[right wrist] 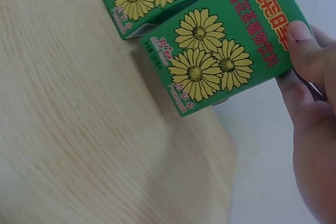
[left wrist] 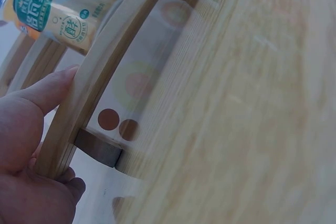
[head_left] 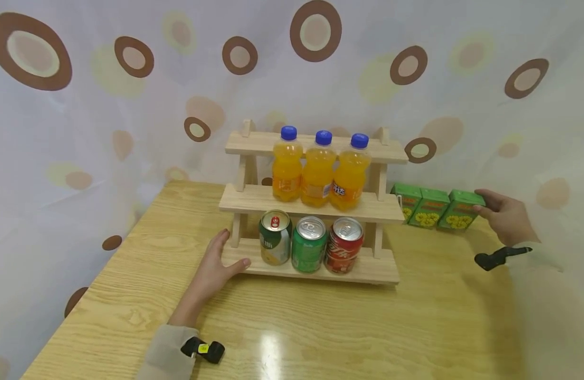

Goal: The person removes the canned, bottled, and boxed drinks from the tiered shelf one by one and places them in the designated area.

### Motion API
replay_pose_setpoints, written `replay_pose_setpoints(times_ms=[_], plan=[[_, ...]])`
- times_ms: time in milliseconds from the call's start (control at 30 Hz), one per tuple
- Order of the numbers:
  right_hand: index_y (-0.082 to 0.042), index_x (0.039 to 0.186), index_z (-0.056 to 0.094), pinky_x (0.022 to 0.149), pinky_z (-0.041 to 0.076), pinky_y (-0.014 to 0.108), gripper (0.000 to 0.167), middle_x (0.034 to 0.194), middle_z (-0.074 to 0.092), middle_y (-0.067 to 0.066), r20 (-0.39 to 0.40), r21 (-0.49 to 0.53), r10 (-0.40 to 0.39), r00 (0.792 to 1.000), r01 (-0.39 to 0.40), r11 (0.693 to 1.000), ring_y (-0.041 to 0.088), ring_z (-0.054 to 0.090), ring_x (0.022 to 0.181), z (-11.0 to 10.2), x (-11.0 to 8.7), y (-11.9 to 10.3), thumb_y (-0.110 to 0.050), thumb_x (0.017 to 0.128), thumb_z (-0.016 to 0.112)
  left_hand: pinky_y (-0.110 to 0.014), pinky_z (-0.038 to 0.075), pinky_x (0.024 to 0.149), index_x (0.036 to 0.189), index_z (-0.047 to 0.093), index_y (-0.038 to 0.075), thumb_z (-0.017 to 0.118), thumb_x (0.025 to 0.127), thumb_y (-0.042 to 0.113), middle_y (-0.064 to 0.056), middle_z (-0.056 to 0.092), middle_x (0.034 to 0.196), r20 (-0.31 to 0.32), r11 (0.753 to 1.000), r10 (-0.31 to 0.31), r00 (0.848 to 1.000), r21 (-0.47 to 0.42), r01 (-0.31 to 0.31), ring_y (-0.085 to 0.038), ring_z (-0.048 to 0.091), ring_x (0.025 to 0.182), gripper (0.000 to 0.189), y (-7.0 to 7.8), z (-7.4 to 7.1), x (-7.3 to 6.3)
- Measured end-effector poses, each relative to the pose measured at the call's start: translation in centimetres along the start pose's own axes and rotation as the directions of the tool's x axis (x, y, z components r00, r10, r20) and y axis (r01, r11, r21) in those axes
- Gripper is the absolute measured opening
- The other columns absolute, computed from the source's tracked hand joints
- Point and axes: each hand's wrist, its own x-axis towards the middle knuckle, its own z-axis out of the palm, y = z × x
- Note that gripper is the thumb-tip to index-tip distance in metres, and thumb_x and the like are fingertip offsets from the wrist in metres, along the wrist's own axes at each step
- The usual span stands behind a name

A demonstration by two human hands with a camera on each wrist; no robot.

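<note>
My left hand [head_left: 217, 269] grips the left end of the bottom tier of a wooden three-tier shelf [head_left: 315, 205], its thumb on top by the cans. In the left wrist view the fingers curl round under the board [left wrist: 100, 77]. At the right, my right hand [head_left: 507, 216] pinches a green chrysanthemum-tea carton [head_left: 459, 210] between thumb and fingers. That carton tilts slightly in the right wrist view, its lower edge seemingly just off the table. Two similar cartons [head_left: 429, 207] stand to its left, the farthest partly behind the shelf.
Three orange soda bottles [head_left: 316, 171] with blue caps stand on the middle tier. On the bottom tier are a green-and-gold can [head_left: 275, 238], a green can [head_left: 309, 245] and a red can [head_left: 344, 246]. A patterned cloth [head_left: 130, 116] hangs behind the wooden table [head_left: 292, 322].
</note>
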Motion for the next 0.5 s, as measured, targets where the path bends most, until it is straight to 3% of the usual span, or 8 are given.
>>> replay_pose_setpoints(times_ms=[100,200,267,400,500], plan=[[-0.009,0.153,0.036,0.044,0.039,0.025,0.067,0.150,0.034,0.020,-0.004,0.017,0.008,1.000,-0.008,1.000,-0.022,0.052,0.091,0.8,0.0,0.4,-0.039,0.098,0.058,-0.054,0.014,0.117,0.156,0.018,-0.001,0.077,0.086,0.039,-0.017,0.010,0.162,0.008,1.000,-0.006,1.000,-0.006,0.006,-0.036,0.010,0.148,0.099,0.0,-0.1,0.0],[-0.008,0.154,0.033,0.069,0.046,0.007,0.063,0.152,0.032,0.022,0.002,0.029,-0.003,1.000,0.003,1.000,-0.022,0.050,0.097,1.6,0.0,0.5,-0.034,0.101,0.055,-0.054,0.014,0.117,0.156,0.018,0.000,0.077,0.087,0.039,-0.016,0.010,0.163,0.008,1.000,-0.012,1.000,-0.016,0.012,-0.035,0.009,0.148,0.099,0.1,-0.1,0.0],[-0.008,0.155,0.031,0.083,0.045,0.006,0.063,0.153,0.031,0.020,0.006,0.052,-0.006,1.000,0.006,0.999,-0.022,0.050,0.099,1.9,-0.2,0.5,-0.031,0.102,0.054,-0.054,0.015,0.117,0.156,0.018,0.001,0.076,0.087,0.039,-0.015,0.010,0.163,0.007,1.000,-0.014,1.000,-0.018,0.014,-0.035,0.009,0.148,0.098,0.0,-0.1,-0.1],[-0.011,0.157,0.028,0.084,0.043,0.005,0.065,0.155,0.031,0.015,0.020,0.127,-0.014,1.000,0.012,0.992,-0.022,0.049,0.099,1.9,-0.2,1.0,-0.026,0.100,0.057,-0.054,0.015,0.117,0.156,0.017,0.002,0.076,0.087,0.039,-0.015,0.010,0.163,0.005,1.000,-0.013,1.000,-0.014,0.013,-0.034,0.009,0.148,0.098,0.1,-0.1,-0.1],[-0.011,0.158,0.022,0.086,0.042,0.004,0.069,0.156,0.029,0.014,0.018,0.130,-0.027,0.999,0.024,0.991,-0.013,0.049,0.114,2.0,-0.5,1.4,-0.024,0.100,0.059,-0.054,0.015,0.117,0.156,0.018,0.001,0.076,0.087,0.039,-0.016,0.010,0.163,0.004,1.000,-0.009,1.000,-0.011,0.009,-0.035,0.009,0.148,0.098,0.1,0.0,-0.1]])
